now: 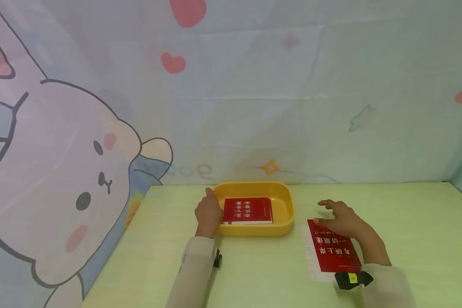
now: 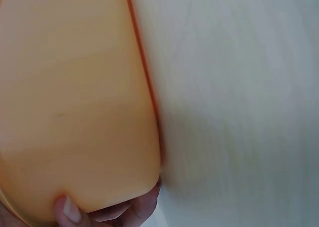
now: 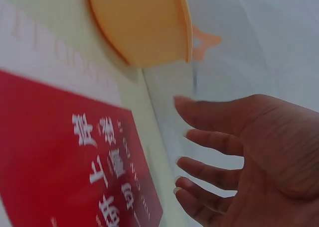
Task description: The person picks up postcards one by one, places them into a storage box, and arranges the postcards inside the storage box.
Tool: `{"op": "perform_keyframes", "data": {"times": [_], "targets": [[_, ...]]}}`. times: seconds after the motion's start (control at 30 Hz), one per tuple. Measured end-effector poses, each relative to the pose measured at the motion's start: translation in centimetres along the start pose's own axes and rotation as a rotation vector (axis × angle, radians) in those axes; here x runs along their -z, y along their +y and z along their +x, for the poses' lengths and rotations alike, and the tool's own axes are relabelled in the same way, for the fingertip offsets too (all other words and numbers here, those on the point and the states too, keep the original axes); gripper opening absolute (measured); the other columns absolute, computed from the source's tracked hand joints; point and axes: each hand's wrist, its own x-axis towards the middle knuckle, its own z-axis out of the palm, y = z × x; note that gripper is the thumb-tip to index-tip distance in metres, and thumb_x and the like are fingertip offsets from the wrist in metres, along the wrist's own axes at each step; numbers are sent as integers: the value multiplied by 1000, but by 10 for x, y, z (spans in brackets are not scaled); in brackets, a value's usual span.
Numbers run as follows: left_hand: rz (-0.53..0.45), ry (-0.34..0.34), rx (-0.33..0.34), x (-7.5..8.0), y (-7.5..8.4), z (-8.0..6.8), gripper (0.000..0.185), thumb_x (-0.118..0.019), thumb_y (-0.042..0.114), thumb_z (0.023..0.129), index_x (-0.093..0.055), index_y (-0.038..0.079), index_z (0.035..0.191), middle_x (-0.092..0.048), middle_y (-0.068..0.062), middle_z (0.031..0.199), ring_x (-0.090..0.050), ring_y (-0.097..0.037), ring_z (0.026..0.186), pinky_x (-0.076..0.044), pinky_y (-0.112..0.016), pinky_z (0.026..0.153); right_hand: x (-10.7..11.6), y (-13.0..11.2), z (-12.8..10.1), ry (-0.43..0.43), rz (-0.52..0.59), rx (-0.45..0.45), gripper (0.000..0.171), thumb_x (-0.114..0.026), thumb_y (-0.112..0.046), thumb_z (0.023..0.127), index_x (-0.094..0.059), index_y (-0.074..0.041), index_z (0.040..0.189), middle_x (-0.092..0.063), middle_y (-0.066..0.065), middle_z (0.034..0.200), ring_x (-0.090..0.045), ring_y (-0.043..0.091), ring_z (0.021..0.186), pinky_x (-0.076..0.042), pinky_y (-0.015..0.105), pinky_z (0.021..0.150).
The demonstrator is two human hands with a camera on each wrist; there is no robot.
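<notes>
Clamped on the near-left corner of the smooth, rounded yellow plastic tray (image 1: 281, 194), the left hand (image 1: 208, 214) holds firm; one red booklet (image 1: 248, 210) lies inside. Right hand (image 1: 340, 218), grip apart, rests flat on the second glossy red booklet (image 1: 333, 250) on the pale green bench (image 1: 408, 239).

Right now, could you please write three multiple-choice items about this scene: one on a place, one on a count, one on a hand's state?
1. Where is the red booklet with the smaller cover?
A in the yellow tray
B on the table
C in a hand

2. How many red booklets show?
A one
B two
C three

3. The right hand is
A a fist
B open, fingers spread
C pinching the tray

Key: 1 A, it lies inside the tray; 2 B, a second red booklet lies on the table; 3 B, the right wrist view shows straight fingers.
</notes>
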Motion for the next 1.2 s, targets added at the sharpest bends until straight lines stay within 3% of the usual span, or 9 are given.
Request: {"op": "perform_keyframes", "data": {"times": [0.17,0.47,0.67,1.2], "targets": [[5,-8,4,1,0,3,47,-69,10,88,-43,2,125,-68,-19,91,-67,-31,74,-59,-45,71,0,11,1,-60,-75,-37,85,-80,-44,78,-44,-1,142,-44,37,134,-43,55,116,-52,61,84],[9,-8,11,1,1,2,49,-72,11,86,-43,2,125,-68,-18,93,-68,-31,75,-60,-45,74,1,14,0,-162,-103,-51,107,-87,-53,64,-38,-4,145,-34,38,138,-35,58,120,-52,64,83],[3,-9,4,2,2,0,48,-71,10,87,-43,1,125,-68,-19,90,-67,-32,73,-59,-45,70,1,17,-1,-167,-137,-71,109,-91,-52,56,-42,-3,141,-35,36,137,-33,58,120,-52,64,84],[10,9,3,0,1,-1,45,-71,9,87,-44,1,123,-68,-19,89,-67,-32,72,-59,-45,68,-2,20,0,-137,-176,-52,101,-93,-49,54,-45,-5,131,-44,30,125,-37,54,113,-54,59,81]]}}
